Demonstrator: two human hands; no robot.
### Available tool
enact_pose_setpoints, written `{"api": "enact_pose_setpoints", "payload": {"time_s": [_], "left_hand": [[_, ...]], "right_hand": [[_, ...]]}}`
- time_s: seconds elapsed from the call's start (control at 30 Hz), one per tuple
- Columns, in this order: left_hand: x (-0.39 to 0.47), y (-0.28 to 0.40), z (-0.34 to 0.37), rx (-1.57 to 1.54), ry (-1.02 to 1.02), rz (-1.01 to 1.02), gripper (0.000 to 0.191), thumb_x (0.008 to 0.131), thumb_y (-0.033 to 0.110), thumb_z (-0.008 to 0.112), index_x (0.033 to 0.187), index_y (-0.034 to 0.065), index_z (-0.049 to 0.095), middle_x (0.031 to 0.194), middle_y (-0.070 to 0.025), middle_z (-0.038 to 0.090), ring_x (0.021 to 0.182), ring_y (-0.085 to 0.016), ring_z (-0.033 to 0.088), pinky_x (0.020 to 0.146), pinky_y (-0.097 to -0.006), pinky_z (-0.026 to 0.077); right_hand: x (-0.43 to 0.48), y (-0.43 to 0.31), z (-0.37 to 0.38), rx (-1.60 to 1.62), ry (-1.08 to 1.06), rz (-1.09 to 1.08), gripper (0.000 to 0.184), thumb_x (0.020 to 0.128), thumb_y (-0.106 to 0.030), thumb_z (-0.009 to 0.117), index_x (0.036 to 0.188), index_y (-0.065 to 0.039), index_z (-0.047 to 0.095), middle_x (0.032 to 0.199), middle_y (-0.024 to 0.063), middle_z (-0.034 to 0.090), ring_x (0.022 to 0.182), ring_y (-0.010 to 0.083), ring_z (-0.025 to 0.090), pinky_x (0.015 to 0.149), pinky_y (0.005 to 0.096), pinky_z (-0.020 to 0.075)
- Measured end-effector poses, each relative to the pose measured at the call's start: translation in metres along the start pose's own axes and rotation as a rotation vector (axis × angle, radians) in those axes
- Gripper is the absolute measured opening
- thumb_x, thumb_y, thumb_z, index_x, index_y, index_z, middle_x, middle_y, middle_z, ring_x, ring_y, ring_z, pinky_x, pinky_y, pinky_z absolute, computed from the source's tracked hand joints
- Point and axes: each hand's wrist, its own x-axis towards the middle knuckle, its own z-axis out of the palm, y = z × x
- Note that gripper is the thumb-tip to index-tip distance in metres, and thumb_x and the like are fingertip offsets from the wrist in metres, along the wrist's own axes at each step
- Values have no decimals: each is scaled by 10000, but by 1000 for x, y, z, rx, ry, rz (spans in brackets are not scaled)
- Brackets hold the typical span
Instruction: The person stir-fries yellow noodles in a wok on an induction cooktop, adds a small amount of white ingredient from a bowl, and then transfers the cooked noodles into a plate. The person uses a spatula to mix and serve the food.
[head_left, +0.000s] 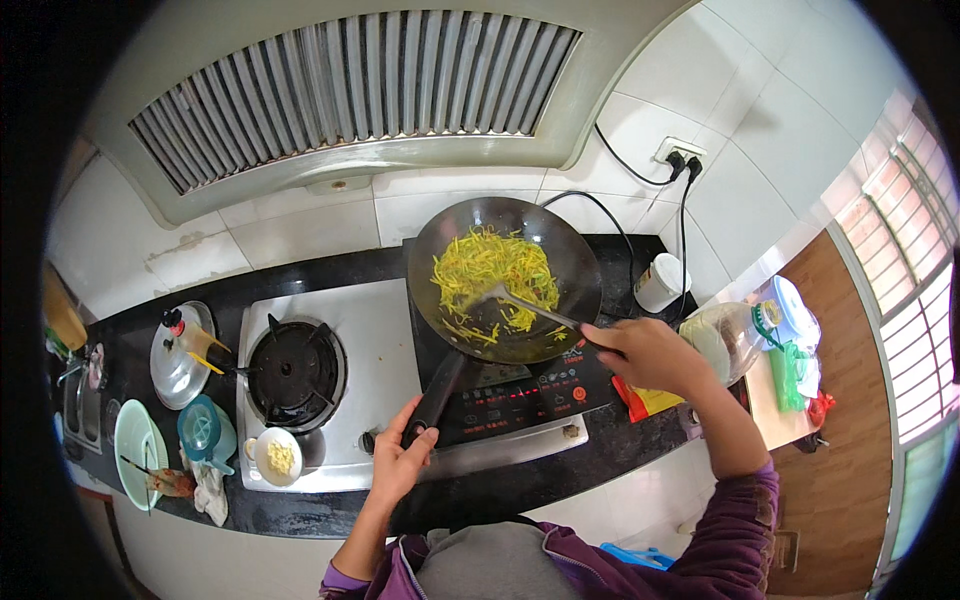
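Observation:
My left hand (401, 454) grips the black handle (436, 401) of a dark wok (577, 262). The wok rests on a black induction cooktop (525, 409), whose panel shows lit red marks. Shredded yellow-green vegetables (491, 270) lie in the wok, mostly heaped at its middle and left. In my right hand (656, 356) is a metal spatula (536, 306); its blurred blade is in among the shreds. A small white cup (289, 480) of chopped pale-yellow bits, perhaps garlic, stands on the steel gas stove (375, 345) to the left.
A burner (296, 375) sits left of the wok, with a metal lid (172, 367), a lidded teal jug (206, 431) and a pale-green basin (139, 450) beyond. On the right are a white jar (661, 283), a large plastic bottle (731, 341) and power cords (684, 225). A range hood (360, 161) hangs above.

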Motion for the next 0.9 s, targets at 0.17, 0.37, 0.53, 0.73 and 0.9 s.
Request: {"api": "enact_pose_setpoints", "payload": {"time_s": [0.17,0.37,0.53,0.73,0.9], "left_hand": [[0,-2,2,-19,16,-10,524,882,85,647,1371,5,478,731,20,548,550,-51,473,480,-212,389],[1,-4,-1,-1,-3,16,521,884,85,639,1371,5,476,709,19,545,539,-51,462,474,-218,383],[2,-2,4,-4,0,19,516,887,81,635,1372,6,475,712,21,542,538,-54,458,476,-218,384],[4,-6,3,-35,-30,23,514,886,68,634,1372,21,474,727,28,528,547,-51,463,482,-214,390],[-1,-12,-1,-37,-6,13,528,881,79,653,1374,28,471,745,27,521,554,-53,476,489,-209,396]], "right_hand": [[-8,-1,5,47,15,7,385,834,-154,633,1201,-56,570,764,170,619,721,368,622,649,446,495],[15,5,7,103,271,50,314,810,-151,644,1113,-70,624,802,161,656,746,365,639,665,452,505],[43,29,26,28,386,115,304,827,-130,627,1120,-47,642,947,183,672,832,367,639,718,411,519],[-16,4,17,83,214,377,317,837,-115,624,1143,-30,640,970,201,670,875,382,638,766,413,516],[-73,-39,-47,163,88,395,326,814,-120,656,1136,-73,663,877,184,676,793,379,646,709,419,504]]}}
